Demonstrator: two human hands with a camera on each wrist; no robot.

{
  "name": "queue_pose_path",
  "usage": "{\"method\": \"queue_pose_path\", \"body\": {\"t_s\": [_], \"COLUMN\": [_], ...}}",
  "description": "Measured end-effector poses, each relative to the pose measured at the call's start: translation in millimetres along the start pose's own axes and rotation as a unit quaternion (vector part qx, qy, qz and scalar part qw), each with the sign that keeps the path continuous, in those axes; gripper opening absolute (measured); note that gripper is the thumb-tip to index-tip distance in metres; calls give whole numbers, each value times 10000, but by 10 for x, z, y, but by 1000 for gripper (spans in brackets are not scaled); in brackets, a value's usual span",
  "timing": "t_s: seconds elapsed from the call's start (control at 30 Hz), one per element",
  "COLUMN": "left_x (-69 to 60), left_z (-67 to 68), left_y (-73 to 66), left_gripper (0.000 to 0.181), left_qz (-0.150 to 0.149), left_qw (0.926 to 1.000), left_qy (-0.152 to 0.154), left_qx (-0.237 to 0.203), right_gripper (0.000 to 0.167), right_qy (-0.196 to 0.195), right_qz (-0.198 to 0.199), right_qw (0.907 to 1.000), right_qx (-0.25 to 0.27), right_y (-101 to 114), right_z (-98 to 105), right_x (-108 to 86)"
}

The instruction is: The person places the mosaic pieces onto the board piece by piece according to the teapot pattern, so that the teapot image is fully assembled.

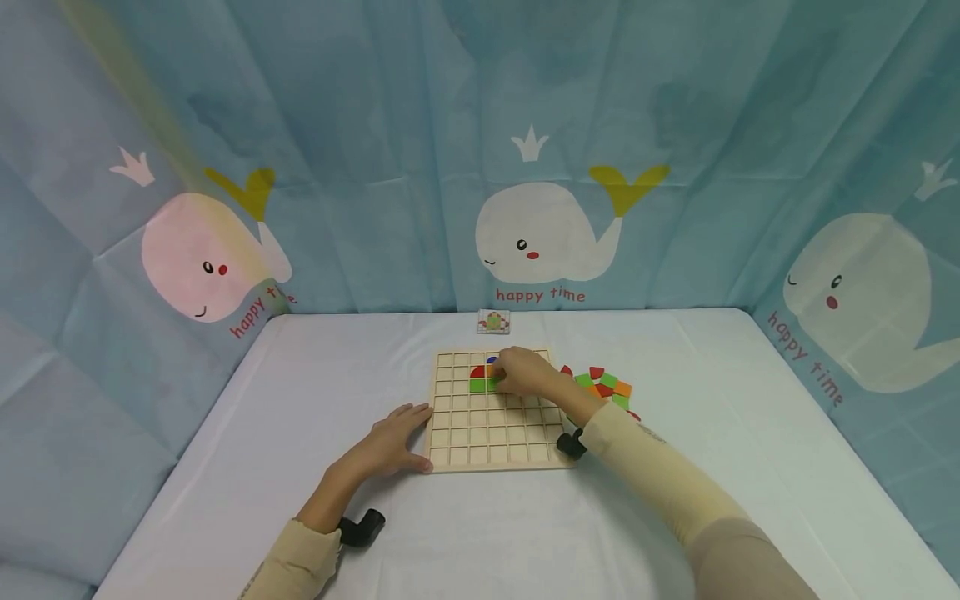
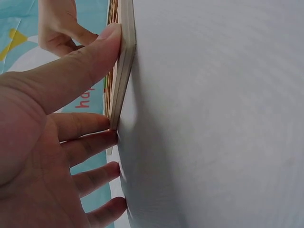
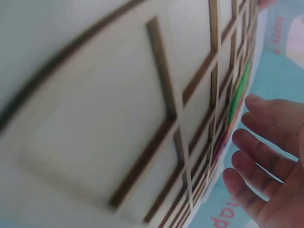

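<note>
Touching board [image 1: 478, 435] — left hand [image 1: 393, 439], fingers apart | right hand [image 1: 525, 372] — fingers bent, grip unclear

Red "happy time" lettering [image 1: 541, 295] stands under the whales [image 1: 551, 229] on the blue curtain [image 1: 405, 100].

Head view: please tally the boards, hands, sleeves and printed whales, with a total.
Board: 1
Hands (left hand, right hand): 2
Sleeves (left sleeve, right sleeve): 2
Whales (left whale, middle whale, right whale): 3
Total: 8
</note>
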State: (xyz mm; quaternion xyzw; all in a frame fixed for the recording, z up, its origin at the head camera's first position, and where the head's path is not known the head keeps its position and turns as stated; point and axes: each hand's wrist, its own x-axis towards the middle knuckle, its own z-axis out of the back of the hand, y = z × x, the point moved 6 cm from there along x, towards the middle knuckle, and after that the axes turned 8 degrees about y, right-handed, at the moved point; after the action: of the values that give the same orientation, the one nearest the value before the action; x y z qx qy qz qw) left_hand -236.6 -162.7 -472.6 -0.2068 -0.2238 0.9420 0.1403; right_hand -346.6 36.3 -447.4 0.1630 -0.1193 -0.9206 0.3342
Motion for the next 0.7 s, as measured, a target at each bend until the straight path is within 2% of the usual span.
{"method": "queue_pose_path", "body": {"t_s": [0.17, 0.37, 0.47, 0.7], "left_x": [0, 1, 4, 10], "left_z": [0, 7, 5, -5], "left_y": [-6, -2, 3, 11], "left_gripper": [90, 89, 89, 90], "left_qz": [-16, 10, 11, 21], "left_qw": [10000, 10000, 10000, 10000], "left_qy": [-12, -5, 0, 23], "left_qx": [8, 46, 54, -11], "right_gripper": [18, 20, 21, 27], "right_qy": [-222, -443, -502, -403], "right_qz": [-200, -524, -859, -1817], "right_qw": [9993, 9970, 9936, 9789], "right_qx": [214, 369, 534, 848], "right_y": [-197, -536, -729, -1175], "right_z": [97, 222, 252, 270], "right_x": [-194, -484, -633, -962]}}
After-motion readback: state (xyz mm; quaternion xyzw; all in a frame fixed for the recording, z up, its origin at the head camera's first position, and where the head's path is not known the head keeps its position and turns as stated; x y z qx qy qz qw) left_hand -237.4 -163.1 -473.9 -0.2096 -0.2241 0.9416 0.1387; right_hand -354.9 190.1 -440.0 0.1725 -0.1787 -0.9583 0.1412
